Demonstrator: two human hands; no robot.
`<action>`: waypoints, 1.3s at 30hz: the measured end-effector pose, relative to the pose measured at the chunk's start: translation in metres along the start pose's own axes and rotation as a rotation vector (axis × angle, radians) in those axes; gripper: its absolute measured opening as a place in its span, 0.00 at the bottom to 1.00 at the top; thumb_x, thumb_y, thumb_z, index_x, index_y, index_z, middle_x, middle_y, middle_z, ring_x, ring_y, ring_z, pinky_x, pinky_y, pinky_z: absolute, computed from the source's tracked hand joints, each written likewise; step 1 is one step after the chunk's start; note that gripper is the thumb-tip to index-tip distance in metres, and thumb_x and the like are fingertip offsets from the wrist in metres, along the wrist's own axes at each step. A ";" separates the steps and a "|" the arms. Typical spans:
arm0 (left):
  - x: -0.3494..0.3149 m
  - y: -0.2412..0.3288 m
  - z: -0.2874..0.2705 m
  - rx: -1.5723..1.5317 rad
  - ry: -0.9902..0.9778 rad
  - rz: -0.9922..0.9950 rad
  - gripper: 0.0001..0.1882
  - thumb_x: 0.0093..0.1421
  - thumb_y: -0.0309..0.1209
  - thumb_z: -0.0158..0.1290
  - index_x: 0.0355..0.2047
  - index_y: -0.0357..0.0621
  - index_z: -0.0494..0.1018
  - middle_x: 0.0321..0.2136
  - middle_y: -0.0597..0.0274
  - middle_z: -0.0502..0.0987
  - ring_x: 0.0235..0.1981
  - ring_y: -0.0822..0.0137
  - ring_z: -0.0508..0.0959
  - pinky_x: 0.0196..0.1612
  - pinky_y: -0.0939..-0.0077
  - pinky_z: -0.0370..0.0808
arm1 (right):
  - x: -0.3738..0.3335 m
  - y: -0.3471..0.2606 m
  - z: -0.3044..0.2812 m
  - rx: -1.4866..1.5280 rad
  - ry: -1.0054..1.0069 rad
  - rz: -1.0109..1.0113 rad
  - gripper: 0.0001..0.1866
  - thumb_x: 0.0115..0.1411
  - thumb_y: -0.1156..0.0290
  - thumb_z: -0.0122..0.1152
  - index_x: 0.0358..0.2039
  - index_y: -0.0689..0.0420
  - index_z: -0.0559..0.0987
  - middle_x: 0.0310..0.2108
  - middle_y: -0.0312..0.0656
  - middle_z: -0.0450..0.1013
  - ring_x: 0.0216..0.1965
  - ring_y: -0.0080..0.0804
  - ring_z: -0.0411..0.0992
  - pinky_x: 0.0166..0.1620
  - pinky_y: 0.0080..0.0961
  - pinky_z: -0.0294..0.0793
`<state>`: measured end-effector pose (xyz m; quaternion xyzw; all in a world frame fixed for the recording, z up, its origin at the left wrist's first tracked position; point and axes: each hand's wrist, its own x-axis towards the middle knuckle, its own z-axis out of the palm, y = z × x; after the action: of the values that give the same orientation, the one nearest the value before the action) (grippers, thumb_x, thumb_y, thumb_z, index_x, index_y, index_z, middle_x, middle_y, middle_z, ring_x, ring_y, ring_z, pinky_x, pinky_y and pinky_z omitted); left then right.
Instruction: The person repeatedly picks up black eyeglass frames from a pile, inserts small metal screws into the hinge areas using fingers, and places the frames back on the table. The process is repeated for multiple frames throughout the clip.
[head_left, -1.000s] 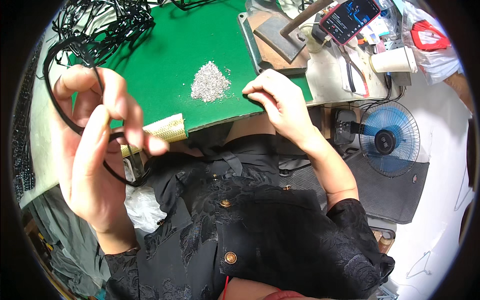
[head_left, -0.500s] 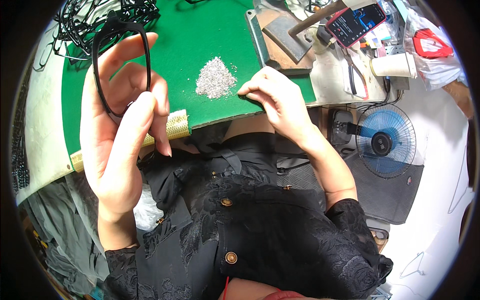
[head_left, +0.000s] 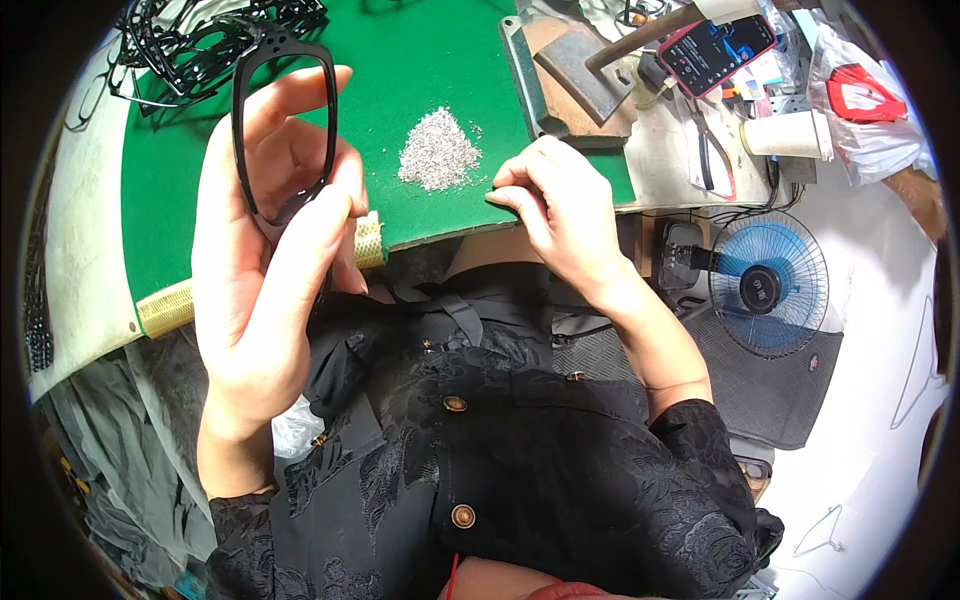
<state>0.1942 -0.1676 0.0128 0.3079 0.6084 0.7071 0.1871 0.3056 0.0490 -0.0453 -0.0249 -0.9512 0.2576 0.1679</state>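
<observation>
My left hand [head_left: 265, 320] holds a black eyeglass frame [head_left: 238, 135] upright over the left part of the green mat [head_left: 385, 60], gripping its lower end between thumb and fingers. One rim faces me; the rest of the frame is hidden by the hand. At the mat's near edge rests my right hand [head_left: 570, 215], thumb and forefinger pinched together. Whatever may be between those fingertips is too small to make out. Just left of them lies a pile of tiny silvery pieces [head_left: 438, 150], with a few strays around it.
Several black eyeglass frames [head_left: 190, 60] lie heaped at the far left. A rusty metal block [head_left: 570, 85] stands right of the pile. Beyond it are a phone [head_left: 715, 52], pliers [head_left: 710, 150] and a white paper cup [head_left: 785, 135]. A fan [head_left: 765, 285] is below the table's right side.
My left hand has shifted right with the eyeglass frame. My right hand has moved slightly right; the dark bit seen under its fingertips earlier no longer shows.
</observation>
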 end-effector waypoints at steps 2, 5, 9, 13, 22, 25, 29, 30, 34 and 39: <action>-0.001 -0.001 0.000 -0.010 0.003 -0.006 0.26 0.63 0.21 0.40 0.62 0.36 0.54 0.42 0.51 0.70 0.23 0.79 0.67 0.20 0.88 0.69 | 0.001 -0.002 -0.001 -0.007 -0.012 -0.006 0.06 0.49 0.76 0.64 0.27 0.59 0.75 0.25 0.41 0.69 0.30 0.39 0.70 0.35 0.31 0.70; -0.002 0.002 0.007 -0.013 0.070 -0.007 0.26 0.63 0.22 0.41 0.62 0.36 0.55 0.42 0.52 0.70 0.22 0.79 0.67 0.20 0.89 0.69 | 0.000 -0.002 0.001 0.013 0.019 -0.027 0.05 0.49 0.78 0.63 0.27 0.59 0.75 0.26 0.41 0.69 0.31 0.39 0.70 0.35 0.31 0.69; -0.001 0.003 0.008 -0.007 0.081 -0.011 0.26 0.62 0.22 0.41 0.61 0.37 0.55 0.42 0.52 0.70 0.23 0.79 0.67 0.20 0.88 0.69 | -0.001 -0.007 -0.001 0.012 0.045 -0.008 0.05 0.49 0.83 0.61 0.27 0.60 0.76 0.25 0.41 0.71 0.29 0.36 0.70 0.34 0.27 0.69; -0.003 0.003 0.003 -0.042 0.031 -0.036 0.26 0.62 0.22 0.41 0.61 0.36 0.55 0.44 0.51 0.69 0.25 0.78 0.67 0.20 0.88 0.70 | -0.003 -0.008 0.000 0.033 0.030 0.009 0.05 0.49 0.83 0.61 0.28 0.60 0.77 0.25 0.40 0.71 0.30 0.35 0.70 0.34 0.27 0.69; -0.005 0.003 0.003 -0.012 0.036 -0.053 0.26 0.62 0.23 0.42 0.61 0.36 0.55 0.41 0.52 0.70 0.23 0.78 0.67 0.20 0.89 0.69 | 0.001 -0.001 0.000 0.052 -0.024 -0.004 0.06 0.48 0.77 0.65 0.27 0.58 0.76 0.25 0.40 0.69 0.30 0.38 0.70 0.34 0.30 0.70; -0.005 0.003 0.009 -0.026 0.085 -0.045 0.26 0.62 0.23 0.42 0.61 0.36 0.55 0.38 0.54 0.70 0.22 0.79 0.67 0.21 0.90 0.68 | 0.006 0.003 0.000 0.060 -0.054 -0.033 0.07 0.48 0.76 0.65 0.27 0.58 0.76 0.25 0.39 0.69 0.29 0.37 0.71 0.33 0.29 0.70; -0.005 0.005 0.009 -0.012 0.070 -0.073 0.26 0.62 0.24 0.42 0.61 0.36 0.55 0.35 0.56 0.69 0.21 0.79 0.66 0.21 0.89 0.68 | 0.012 0.007 -0.003 0.067 -0.109 -0.078 0.07 0.48 0.74 0.65 0.28 0.56 0.75 0.26 0.38 0.69 0.29 0.35 0.71 0.32 0.28 0.70; -0.005 0.005 0.008 -0.011 0.060 -0.084 0.26 0.62 0.24 0.42 0.61 0.36 0.55 0.35 0.56 0.69 0.21 0.79 0.66 0.21 0.89 0.68 | 0.013 0.007 -0.003 0.074 -0.131 -0.084 0.07 0.49 0.74 0.65 0.28 0.56 0.75 0.26 0.38 0.69 0.29 0.35 0.71 0.32 0.28 0.70; -0.007 0.005 0.011 -0.025 0.090 -0.063 0.26 0.62 0.24 0.42 0.61 0.35 0.55 0.33 0.58 0.68 0.21 0.79 0.66 0.21 0.89 0.68 | 0.018 0.008 -0.006 0.090 -0.208 -0.108 0.07 0.49 0.74 0.64 0.28 0.55 0.74 0.27 0.37 0.68 0.28 0.35 0.71 0.31 0.28 0.70; -0.008 0.005 0.010 -0.036 0.076 -0.076 0.26 0.62 0.24 0.42 0.61 0.35 0.55 0.31 0.59 0.67 0.21 0.79 0.66 0.22 0.89 0.68 | 0.018 0.008 -0.007 0.087 -0.236 -0.130 0.08 0.50 0.74 0.64 0.27 0.55 0.73 0.27 0.37 0.68 0.28 0.35 0.71 0.31 0.28 0.71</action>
<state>0.2074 -0.1661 0.0170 0.2543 0.6133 0.7217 0.1961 0.2909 0.0613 -0.0383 0.0749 -0.9518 0.2885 0.0721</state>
